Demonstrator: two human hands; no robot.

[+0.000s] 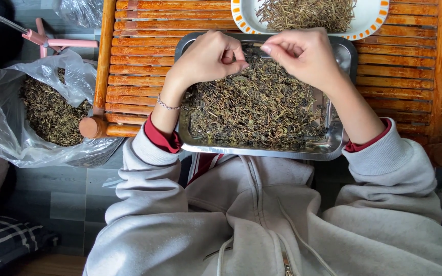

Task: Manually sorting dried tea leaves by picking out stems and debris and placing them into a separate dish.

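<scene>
Both hands hover over the shallow rectangular steel tray of dried green-brown leaves [254, 110], left hand [208, 56] and right hand [303, 53] each pinching a thin stem [256, 46] between them, near the orange-rimmed white dish of stalks [303, 13].

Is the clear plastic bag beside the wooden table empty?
No, the plastic bag holds a heap of dried herb.

We had one view only, from the head camera, looking almost straight down and close over a metal tray [262, 151] on a slatted wooden worktop [144, 76], floor at left.
</scene>
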